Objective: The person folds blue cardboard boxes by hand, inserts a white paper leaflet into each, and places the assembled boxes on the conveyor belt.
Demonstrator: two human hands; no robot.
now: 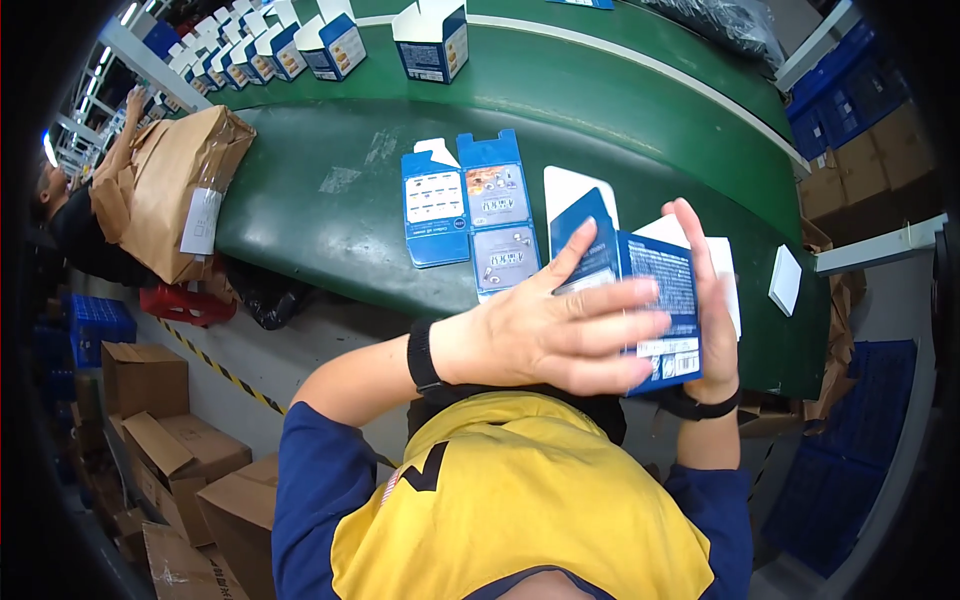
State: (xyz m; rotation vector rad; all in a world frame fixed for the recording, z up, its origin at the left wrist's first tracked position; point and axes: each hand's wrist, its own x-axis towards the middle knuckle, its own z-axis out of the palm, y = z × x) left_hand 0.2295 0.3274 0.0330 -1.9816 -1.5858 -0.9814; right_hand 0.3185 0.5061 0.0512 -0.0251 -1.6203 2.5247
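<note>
A blue and white carton [655, 300] stands between my hands, close to my chest. My left hand [555, 330] lies flat across its front face with the fingers spread. My right hand [712, 310] grips its right side, fingers pointing up along the edge. Its blue top flap [585, 225] sticks up open. Two flat blue cartons [470, 205] lie side by side on the green table [320, 220] just beyond my left hand. White flat cartons [575, 190] lie behind the held carton.
Several set-up blue and white cartons [330, 45] stand on the green conveyor [560, 70] at the back. A brown paper sack [175, 190] leans at the table's left end. Another person [70, 210] is at the far left. Cardboard boxes [170, 440] stand on the floor.
</note>
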